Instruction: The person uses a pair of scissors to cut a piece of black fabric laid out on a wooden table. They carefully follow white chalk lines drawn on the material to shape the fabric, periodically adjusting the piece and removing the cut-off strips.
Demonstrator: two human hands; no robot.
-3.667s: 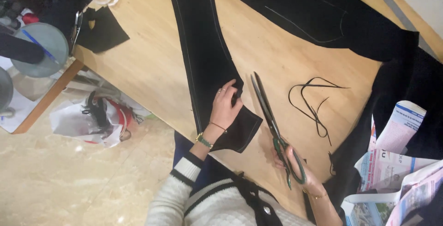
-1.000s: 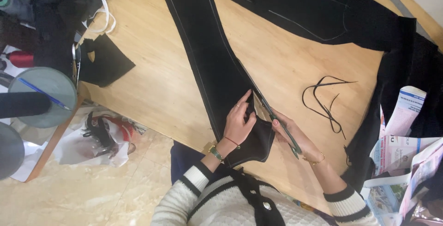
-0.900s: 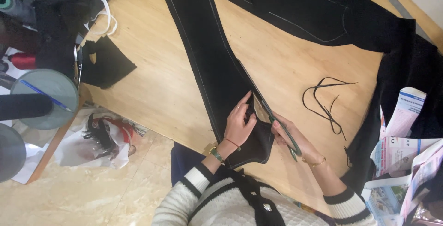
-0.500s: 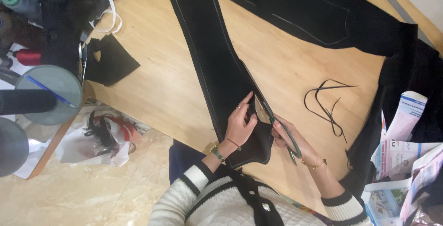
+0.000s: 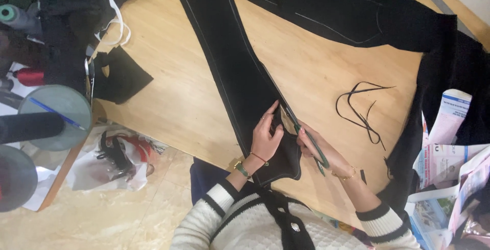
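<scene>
Scissors (image 5: 312, 145) now deeper along black fabric strip (image 5: 240, 76), unlike earlier.

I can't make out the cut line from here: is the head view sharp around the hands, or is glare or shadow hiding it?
Head view: sharp and evenly lit, with no glare on the wooden table. The black fabric strip swallows detail beyond its pale stitch lines. The left hand and right hand with the scissors cover the cut.

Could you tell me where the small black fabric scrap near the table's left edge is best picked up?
Pinch the small black fabric scrap at its pointed right-hand corner, coming from the bare wood beside it. It lies flat, and that corner juts clear, while its left side sits against clutter.
</scene>
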